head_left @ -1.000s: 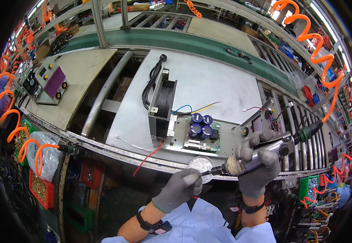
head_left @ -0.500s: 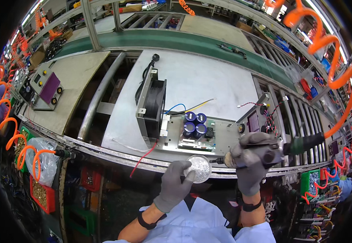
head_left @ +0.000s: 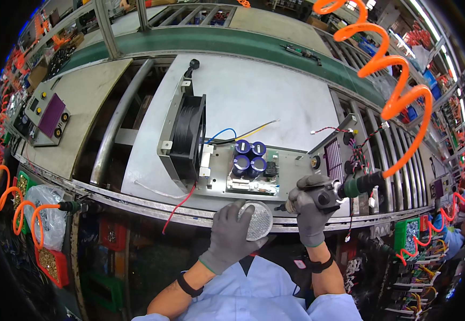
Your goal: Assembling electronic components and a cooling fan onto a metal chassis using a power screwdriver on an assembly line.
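My left hand (head_left: 226, 231), in a grey glove, grips a shallow round dish (head_left: 259, 222) of small silvery pieces at its left rim, thumb over the edge. My gloved right hand (head_left: 309, 214) is wrapped round a dark power screwdriver (head_left: 328, 197), whose tip points left toward the dish. Just beyond both hands lies a metal chassis (head_left: 291, 182). It carries a circuit board (head_left: 267, 187) with purple-topped capacitors (head_left: 250, 159), a black fan (head_left: 189, 134) on an upright panel at its left, and a front panel (head_left: 333, 158) with loose wires at its right.
An orange coiled hose (head_left: 412, 67) runs from the screwdriver up to the right. The chassis sits on a white board (head_left: 275, 101) over a roller conveyor (head_left: 398, 160). Another panel unit (head_left: 48, 117) stands at left. Parts bins (head_left: 53, 265) flank the line below.
The screwdriver has come left and slightly down, its tip nearer the dish. The dish has shifted slightly left, and the left hand has turned a little under it. The whole view has drifted slightly.
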The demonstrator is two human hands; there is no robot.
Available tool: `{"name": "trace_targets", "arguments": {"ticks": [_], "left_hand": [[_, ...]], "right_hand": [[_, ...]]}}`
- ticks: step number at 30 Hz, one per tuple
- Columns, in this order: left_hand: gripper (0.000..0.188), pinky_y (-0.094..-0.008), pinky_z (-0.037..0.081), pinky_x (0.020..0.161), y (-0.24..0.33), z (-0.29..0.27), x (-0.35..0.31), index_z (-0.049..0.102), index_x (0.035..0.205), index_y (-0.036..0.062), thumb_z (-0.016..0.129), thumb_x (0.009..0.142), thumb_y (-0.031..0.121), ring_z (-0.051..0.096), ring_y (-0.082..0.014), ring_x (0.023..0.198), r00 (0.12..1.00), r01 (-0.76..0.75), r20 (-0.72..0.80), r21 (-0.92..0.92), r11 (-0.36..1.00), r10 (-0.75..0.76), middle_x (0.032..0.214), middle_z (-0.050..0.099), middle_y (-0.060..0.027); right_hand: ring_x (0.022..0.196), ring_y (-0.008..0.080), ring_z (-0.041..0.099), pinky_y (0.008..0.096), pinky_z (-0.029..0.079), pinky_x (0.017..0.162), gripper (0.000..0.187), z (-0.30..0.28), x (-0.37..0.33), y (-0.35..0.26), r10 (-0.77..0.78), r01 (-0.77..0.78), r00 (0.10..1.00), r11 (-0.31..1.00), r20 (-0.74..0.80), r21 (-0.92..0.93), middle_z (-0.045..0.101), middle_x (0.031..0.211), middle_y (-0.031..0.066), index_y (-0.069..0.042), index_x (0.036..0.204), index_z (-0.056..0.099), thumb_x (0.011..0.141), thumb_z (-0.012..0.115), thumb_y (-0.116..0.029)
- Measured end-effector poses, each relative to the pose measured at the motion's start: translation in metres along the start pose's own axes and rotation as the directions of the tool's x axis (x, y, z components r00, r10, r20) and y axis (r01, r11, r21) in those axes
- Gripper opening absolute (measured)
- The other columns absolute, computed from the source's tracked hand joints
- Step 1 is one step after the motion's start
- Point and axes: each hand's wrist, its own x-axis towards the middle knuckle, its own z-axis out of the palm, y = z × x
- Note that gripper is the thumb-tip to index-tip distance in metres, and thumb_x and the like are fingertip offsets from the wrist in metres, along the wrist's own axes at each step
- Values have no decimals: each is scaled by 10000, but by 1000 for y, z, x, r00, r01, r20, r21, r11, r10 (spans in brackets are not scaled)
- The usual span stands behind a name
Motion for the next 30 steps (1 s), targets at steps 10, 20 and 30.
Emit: {"name": "trace_targets", "arguments": {"ticks": [10,20,30], "left_hand": [[799,-489,462,895,-7,-4,1,606,1240,53,831,637,528,571,-386,1095,999,-41,-8,25,999,41,1240,577,-196],[753,-464,456,912,-17,-4,-2,621,1211,48,783,682,559,584,-336,1098,999,-44,-23,-14,999,44,1222,594,-161],[755,-457,449,910,-20,-5,-5,625,1220,59,751,699,590,578,-325,1090,997,-73,-30,-6,997,73,1248,585,-156]], "right_hand": [[789,170,621,284,512,576,421,84,48,-46,-101,75,967,991,234,115,572,1064,158,-37,1219,450,839,609,48],[621,168,627,296,526,547,247,162,119,0,-110,110,969,994,221,16,632,868,135,-2,1042,559,799,598,7],[668,158,595,333,541,673,249,117,137,-34,242,-258,966,885,91,388,608,904,88,-30,1035,552,797,605,-83]]}}
